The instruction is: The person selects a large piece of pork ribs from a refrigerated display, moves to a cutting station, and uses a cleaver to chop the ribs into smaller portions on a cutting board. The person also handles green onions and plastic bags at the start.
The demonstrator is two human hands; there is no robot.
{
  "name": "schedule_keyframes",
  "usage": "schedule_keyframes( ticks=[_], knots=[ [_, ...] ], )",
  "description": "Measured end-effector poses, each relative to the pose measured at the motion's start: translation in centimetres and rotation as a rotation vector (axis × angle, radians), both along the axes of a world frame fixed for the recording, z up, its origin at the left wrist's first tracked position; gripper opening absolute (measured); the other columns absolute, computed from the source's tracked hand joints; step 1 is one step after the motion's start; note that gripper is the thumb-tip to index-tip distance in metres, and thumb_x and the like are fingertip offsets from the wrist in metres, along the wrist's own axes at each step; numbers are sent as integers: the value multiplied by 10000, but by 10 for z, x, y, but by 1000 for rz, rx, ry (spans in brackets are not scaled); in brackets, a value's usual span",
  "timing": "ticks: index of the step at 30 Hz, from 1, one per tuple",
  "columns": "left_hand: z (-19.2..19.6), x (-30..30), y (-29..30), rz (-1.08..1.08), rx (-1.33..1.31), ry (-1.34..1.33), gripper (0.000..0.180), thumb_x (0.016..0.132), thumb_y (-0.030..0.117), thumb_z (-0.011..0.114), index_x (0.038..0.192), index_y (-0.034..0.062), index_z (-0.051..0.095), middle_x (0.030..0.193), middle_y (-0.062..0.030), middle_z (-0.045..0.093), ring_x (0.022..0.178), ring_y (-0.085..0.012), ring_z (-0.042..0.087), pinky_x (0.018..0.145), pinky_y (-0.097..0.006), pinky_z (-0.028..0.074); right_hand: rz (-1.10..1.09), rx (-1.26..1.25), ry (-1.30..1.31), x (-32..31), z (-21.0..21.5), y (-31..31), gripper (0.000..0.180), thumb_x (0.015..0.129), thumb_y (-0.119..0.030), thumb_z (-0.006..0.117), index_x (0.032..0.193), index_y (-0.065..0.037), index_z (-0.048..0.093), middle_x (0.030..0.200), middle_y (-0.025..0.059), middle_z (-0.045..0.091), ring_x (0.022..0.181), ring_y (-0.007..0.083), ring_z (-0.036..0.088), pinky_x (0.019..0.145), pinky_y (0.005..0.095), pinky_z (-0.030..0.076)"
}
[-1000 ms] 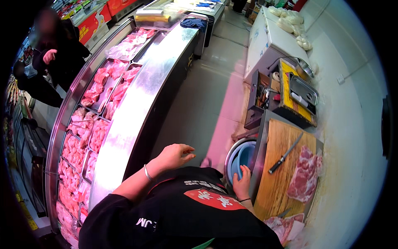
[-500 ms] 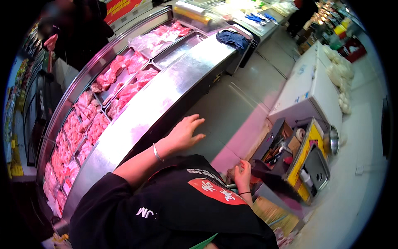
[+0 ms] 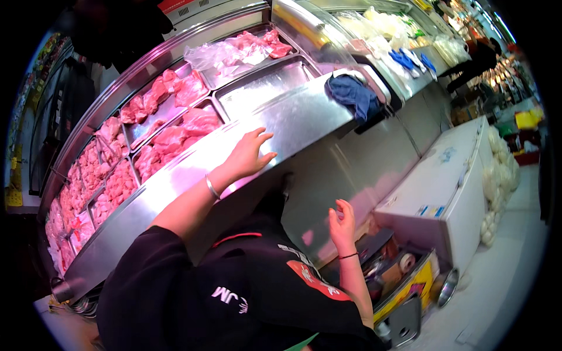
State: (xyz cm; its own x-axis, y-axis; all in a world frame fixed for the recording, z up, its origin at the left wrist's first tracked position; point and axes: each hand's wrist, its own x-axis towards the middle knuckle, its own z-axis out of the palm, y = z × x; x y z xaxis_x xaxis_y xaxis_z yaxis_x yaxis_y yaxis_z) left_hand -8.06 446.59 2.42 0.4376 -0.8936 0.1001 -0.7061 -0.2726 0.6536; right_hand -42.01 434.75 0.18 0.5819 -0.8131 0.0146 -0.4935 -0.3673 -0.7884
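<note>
The left hand (image 3: 249, 155) is released, its fingers loosely spread and the thumb held apart, and it shows over the steel ledge (image 3: 307, 111) of the display counter (image 3: 216, 26); whether skin meets metal there I cannot tell. The right hand (image 3: 342, 225) is released too, its fingers softly bent and its thumb raised, in front of the walkway floor and just above, as seen here, a dark open box (image 3: 374, 244) (a thin dark band (image 3: 349, 255) circles that wrist, a silver bangle (image 3: 212, 187) the other). The ledge runs diagonally along the near side of the counter, below a set of metal trays. In the tray nearest the left hand lie large pink-red slabs of meat (image 3: 184, 134); the one behind it holds chunks of red meat (image 3: 190, 90) with some bare bottom showing. Farther along, a back tray carries meat partly under clear plastic film (image 3: 205, 57), and beside it a wide tray (image 3: 266, 88) shows its shiny base. Toward the left end, smaller trays are heaped with small pale pink pieces (image 3: 117, 184). The dark box contains a pale roll (image 3: 406, 262) among jumbled items, and a round steel bowl (image 3: 448, 286) is near its far side.
</note>
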Motion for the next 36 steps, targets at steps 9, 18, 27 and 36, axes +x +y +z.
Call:
schedule_keyframes(
  ticks=[9, 18, 27, 36],
  knots=[
    [-132, 279, -285, 326, 348, -195, 593, 788, 268, 691, 1310, 60, 503, 1333, -181, 469, 1299, -338, 413, 1040, -482, 395, 597, -574, 220, 292, -23, -279, 520, 865, -277, 641, 1306, -21, 534, 1397, 170, 487, 1294, 343, 444, 1081, 459, 353],
    [-240, 457, -393, 465, 593, -189, 511, 800, 208, 637, 1288, 83, 553, 1421, -150, 427, 1363, -330, 353, 1078, -539, 328, 887, -485, 325, 434, -81, -379, 600, 885, -350, 587, 1392, -50, 472, 1503, 147, 389, 1415, 339, 313, 1157, 499, 218],
    [-323, 543, -443, 522, 769, -343, 320, 821, 183, 579, 1100, 117, 722, 1470, -149, 423, 1433, -339, 283, 1138, -588, 222, 956, -424, 386, 463, -105, -400, 606, 874, -322, 601, 1406, -67, 460, 1514, 137, 383, 1421, 342, 308, 1155, 503, 225],
    [-300, 568, -424, 514, 403, 8, 294, 763, 136, 597, 1037, 115, 702, 1215, -146, 586, 1168, -340, 528, 975, -446, 433, 922, -409, 374, 471, -115, -393, 538, 847, -275, 618, 1329, -47, 545, 1480, 149, 429, 1396, 352, 345, 1145, 501, 235]
  ],
)
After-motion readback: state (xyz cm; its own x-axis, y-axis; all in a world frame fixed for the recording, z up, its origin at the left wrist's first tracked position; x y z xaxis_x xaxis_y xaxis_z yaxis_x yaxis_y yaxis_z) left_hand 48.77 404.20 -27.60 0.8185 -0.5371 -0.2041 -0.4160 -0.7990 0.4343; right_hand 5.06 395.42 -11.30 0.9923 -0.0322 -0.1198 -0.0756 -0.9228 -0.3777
